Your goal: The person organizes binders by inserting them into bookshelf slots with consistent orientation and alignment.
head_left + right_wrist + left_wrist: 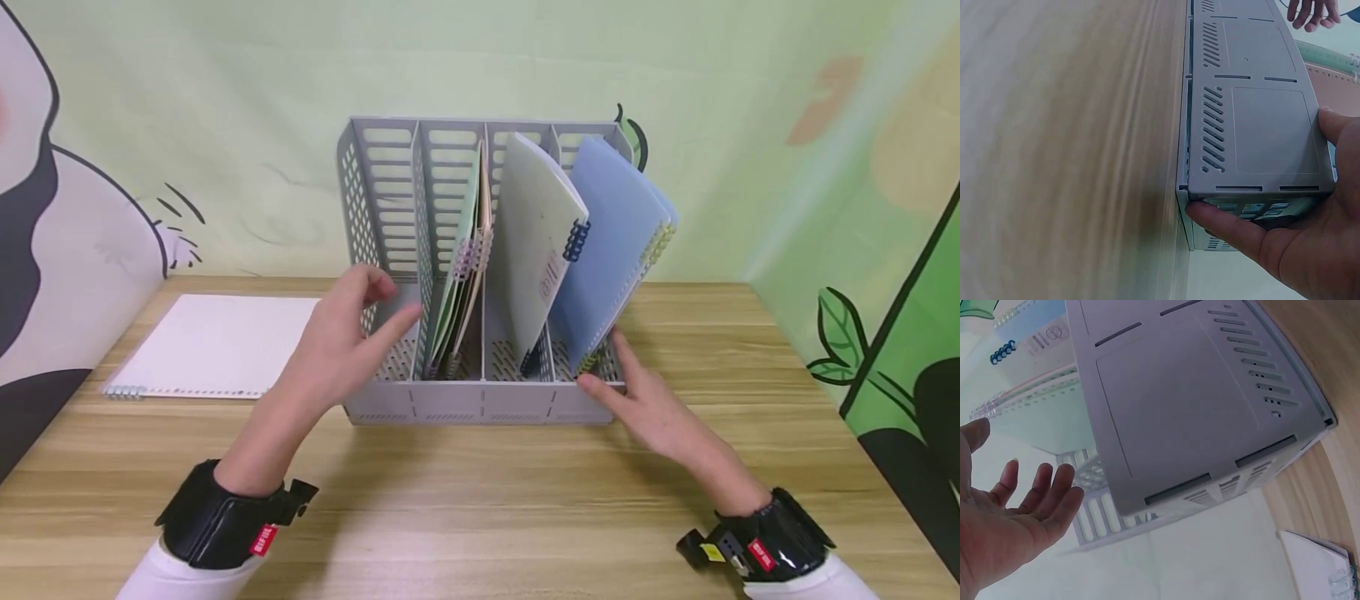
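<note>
A grey file rack (517,402) with upright compartments stands on the table. My right hand (660,412) grips its front right corner, thumb at the front rim and a finger along the side. My left hand (341,342) hovers at the leftmost compartment, fingers loosely bent, holding nothing. Thin green and pink notebooks (467,225) stand in the second compartment. Leaning in the third is a grey-green coil notebook (536,225) with a dark blue binding. A blue notebook (611,242) with a yellowish coil leans in the rightmost compartment.
A white-paged coil notebook (225,342) lies flat on the wooden table (465,508), left of the rack. Behind the table hangs a pale green printed backdrop (262,100) with cartoon shapes.
</note>
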Demonstrator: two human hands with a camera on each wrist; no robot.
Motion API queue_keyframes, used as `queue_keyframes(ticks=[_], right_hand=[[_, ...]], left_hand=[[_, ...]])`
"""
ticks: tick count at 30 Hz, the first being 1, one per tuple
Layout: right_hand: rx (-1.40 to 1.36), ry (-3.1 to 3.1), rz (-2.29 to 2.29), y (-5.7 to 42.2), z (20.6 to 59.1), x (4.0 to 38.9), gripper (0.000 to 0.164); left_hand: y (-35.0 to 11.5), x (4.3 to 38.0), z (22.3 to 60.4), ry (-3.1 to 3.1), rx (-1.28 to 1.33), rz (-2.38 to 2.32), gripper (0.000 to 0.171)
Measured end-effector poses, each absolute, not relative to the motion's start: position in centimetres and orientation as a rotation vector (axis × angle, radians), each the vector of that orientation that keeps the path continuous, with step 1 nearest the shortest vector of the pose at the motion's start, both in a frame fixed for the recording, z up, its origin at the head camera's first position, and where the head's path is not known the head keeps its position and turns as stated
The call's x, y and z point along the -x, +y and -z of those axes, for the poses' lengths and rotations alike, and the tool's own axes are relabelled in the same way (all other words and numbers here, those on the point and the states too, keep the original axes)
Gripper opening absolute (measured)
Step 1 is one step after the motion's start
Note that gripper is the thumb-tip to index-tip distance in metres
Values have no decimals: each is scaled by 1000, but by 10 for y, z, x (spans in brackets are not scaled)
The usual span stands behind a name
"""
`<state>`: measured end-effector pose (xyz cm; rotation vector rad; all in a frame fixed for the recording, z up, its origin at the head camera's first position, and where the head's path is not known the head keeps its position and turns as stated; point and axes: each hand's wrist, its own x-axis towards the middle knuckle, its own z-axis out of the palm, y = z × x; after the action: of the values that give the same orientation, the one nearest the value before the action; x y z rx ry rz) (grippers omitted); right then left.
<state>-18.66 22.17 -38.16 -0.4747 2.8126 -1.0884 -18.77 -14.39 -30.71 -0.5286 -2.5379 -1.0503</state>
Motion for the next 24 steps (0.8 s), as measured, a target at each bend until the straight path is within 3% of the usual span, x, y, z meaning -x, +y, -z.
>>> queue_keyframes(ticks=[24], right_hand=[[480, 2831, 1064, 223, 384, 188, 89]], left_hand=[[-160, 189, 311, -2486, 475, 1071, 35]])
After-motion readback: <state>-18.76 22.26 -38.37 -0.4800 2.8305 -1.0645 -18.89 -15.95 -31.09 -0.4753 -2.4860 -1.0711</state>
